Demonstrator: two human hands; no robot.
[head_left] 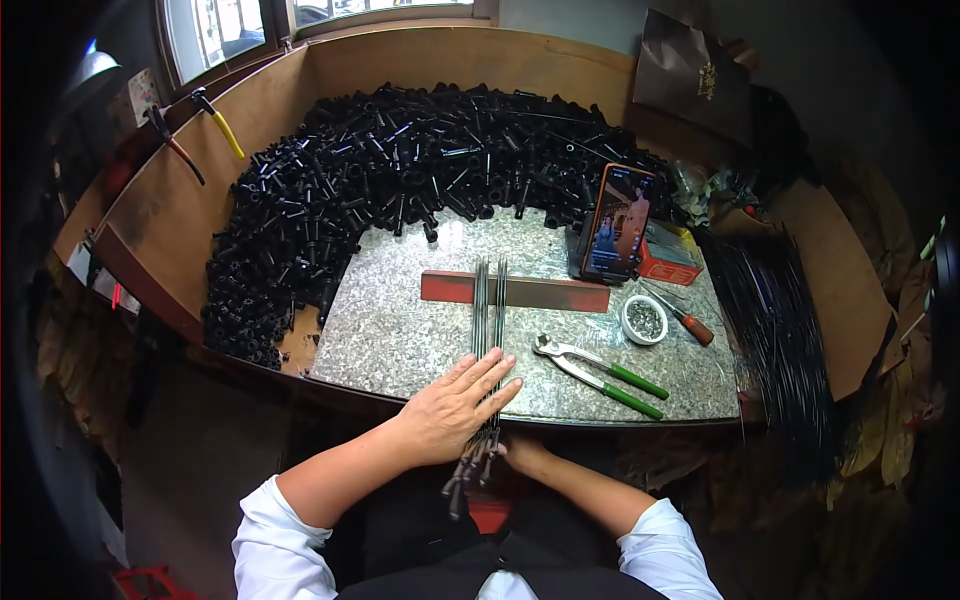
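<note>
Several thin dark metal rods (487,305) lie side by side across a granite slab (400,330), their far ends resting over a red bar (540,292). My left hand (455,405) lies flat on the rods near the slab's front edge, fingers spread. The rods' near ends, tipped with small black caps (468,470), stick out past the edge. My right hand (522,455) is below the edge, mostly hidden, touching those capped ends.
A big heap of black tubular parts (380,170) curves around the slab's back and left. Green-handled pliers (600,375), a small bowl of metal bits (644,320), a screwdriver (685,320), an upright phone (615,222) and a bundle of long dark rods (775,320) lie right.
</note>
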